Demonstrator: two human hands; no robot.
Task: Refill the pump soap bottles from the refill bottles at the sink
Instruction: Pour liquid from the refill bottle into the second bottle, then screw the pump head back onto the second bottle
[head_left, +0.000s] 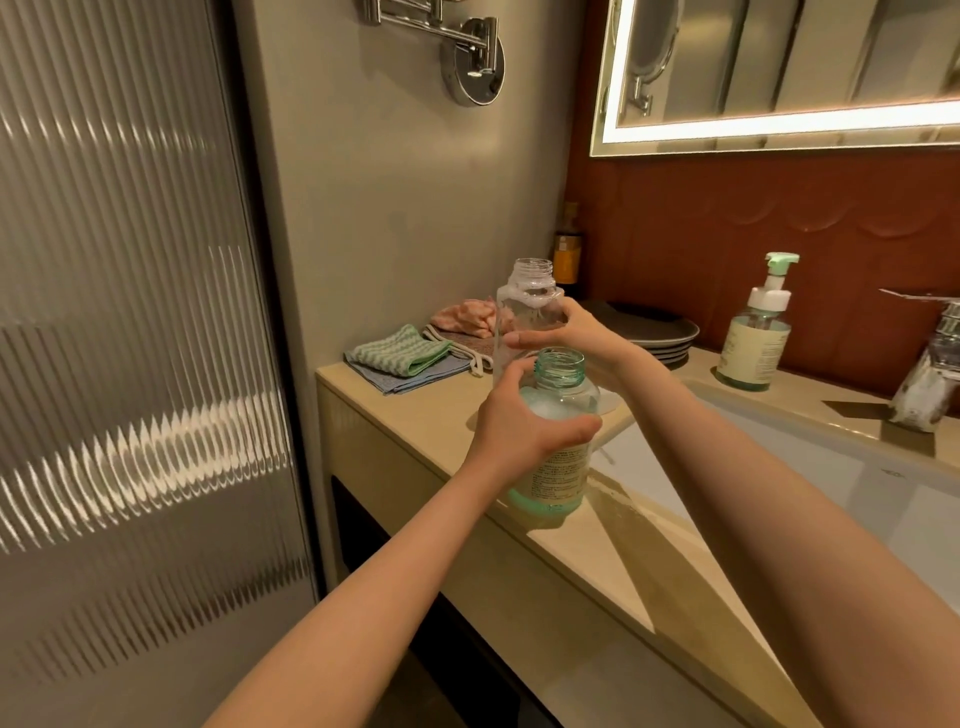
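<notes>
kid: hands first. what does the left hand (524, 431) do?

friend: it grips the green bottle (558, 470) round its top part, with fingers and thumb curled round it. the bottle stands up straight, has no cap, and has pale green soap inside. its bottom is down at the front edge of the counter (405, 415), just beside the sink (831, 457). i cannot tell if it sits on the counter.

kid: and the right hand (563, 332)?

friend: it is just behind, and it grips the clear bottle (524, 301) below its neck. that bottle stands up straight too and is open on top, with a bit of foam inside near the neck. its bottom is hidden behind the left hand.

kid: what lies behind the bottles?

friend: a green striped cloth (400, 353) lies on a blue cloth (415, 383), and a pink cloth (462, 316) is bunched up behind them. dark plates (657, 335) are stacked by the wall. a dark bottle (567, 254) stands in the corner.

kid: and far on the right?

friend: a pump bottle (756, 338) with a green pump stands behind the sink, well apart from both hands. the tap (930, 374) is further right. a mirror (779, 67) with a lit edge hangs above.
</notes>
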